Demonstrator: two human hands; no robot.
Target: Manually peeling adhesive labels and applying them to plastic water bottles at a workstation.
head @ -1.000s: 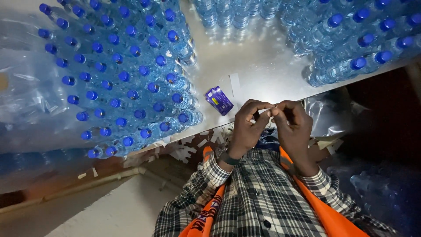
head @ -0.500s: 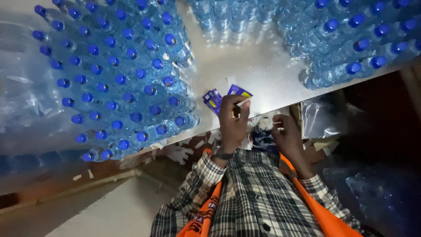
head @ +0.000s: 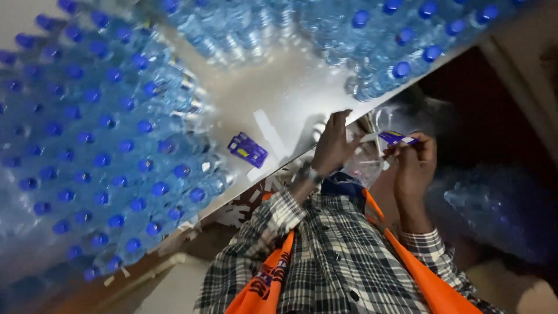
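Note:
My right hand (head: 415,166) is off the table's right edge and pinches a small purple label (head: 397,138) with a yellow mark, held flat at the fingertips. My left hand (head: 334,142) rests on the near edge of the white table (head: 290,87), fingers stretched toward the bottles. A white paper strip (head: 367,138) shows between its thumb and the label; whether that hand grips it is unclear. A small stack of purple labels (head: 248,149) lies on the table left of my left hand, beside a white backing strip (head: 265,129).
Clear water bottles with blue caps (head: 116,145) crowd the table's left side, and more bottles (head: 401,52) stand along the far right edge. Paper scraps (head: 241,209) litter the ledge below the table. Wrapped bottle packs (head: 494,209) lie low on the right.
The view has swung right. My right hand has taken the purple label that the left hand held and lifted it off to the right. My left hand has settled on the table edge.

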